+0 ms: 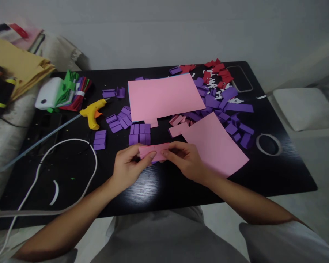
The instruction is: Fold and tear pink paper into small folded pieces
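Observation:
Between my two hands is a small folded strip of pink paper, raised a little above the black table. My left hand pinches its left end, thumb in front and fingers behind. At the right end, my right hand grips the strip the same way. Just beyond them sits a block of folded purple paper pieces. A pink sheet lies partly under my right forearm, and a larger pink sheet lies farther back, with a blue edge showing beneath it.
Loose purple pieces, red scraps and white bits spread over the back right. A tape roll lies at the right. Leftward are a yellow glue gun with a long glue stick, a looping white cable and green paper bundles.

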A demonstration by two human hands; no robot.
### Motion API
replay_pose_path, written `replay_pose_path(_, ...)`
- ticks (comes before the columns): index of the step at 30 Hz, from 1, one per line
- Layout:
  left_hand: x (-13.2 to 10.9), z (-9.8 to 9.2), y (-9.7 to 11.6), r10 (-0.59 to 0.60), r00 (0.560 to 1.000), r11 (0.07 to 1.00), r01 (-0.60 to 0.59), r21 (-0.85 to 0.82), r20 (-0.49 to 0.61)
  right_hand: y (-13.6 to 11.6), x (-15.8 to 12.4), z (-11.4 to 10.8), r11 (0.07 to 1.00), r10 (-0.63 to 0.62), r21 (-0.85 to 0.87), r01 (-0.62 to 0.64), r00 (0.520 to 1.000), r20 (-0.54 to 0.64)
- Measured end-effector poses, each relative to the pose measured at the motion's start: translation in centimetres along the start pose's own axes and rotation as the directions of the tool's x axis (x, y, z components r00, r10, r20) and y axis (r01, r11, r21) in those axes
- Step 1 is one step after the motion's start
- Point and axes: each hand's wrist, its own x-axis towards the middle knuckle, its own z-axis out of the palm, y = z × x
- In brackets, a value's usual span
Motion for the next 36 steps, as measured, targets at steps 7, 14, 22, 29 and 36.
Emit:
replay_pose_path(7,0.0,0.1,-0.3,-0.007,1.000,0.998,0.006,-0.059,-0.009,0.6,0.1,-0.1,0.999,0.009,0.042,-0.010,1.000,0.019)
replay_pose_path(14,0.2,-0.2,-0.1,-0.097,0.995,0.986,0.098,-0.137,0.020,0.7,0.1,-0.1,1.000,0.000,0.027,0.002,0.997,-0.080)
replay_pose_path(22,0.8,-0.4,0.6,-0.161,0.987,0.977,0.157,-0.146,-0.015,0.6,0.3,-0.3,1.000,-0.009,0.010,0.010,0.995,-0.098)
replay_pose_path(29,0.8,-0.2,0.5,-0.168,0.986,0.975,0.165,-0.149,-0.003,0.8,0.4,-0.2,0.999,0.003,0.044,-0.001,0.998,-0.064)
replay_pose_path(36,0.3,0.0,0.2,-0.116,0.988,0.977,0.132,-0.166,0.104,0.9,0.1,0.0,0.997,-0.024,-0.073,0.019,0.998,-0.062)
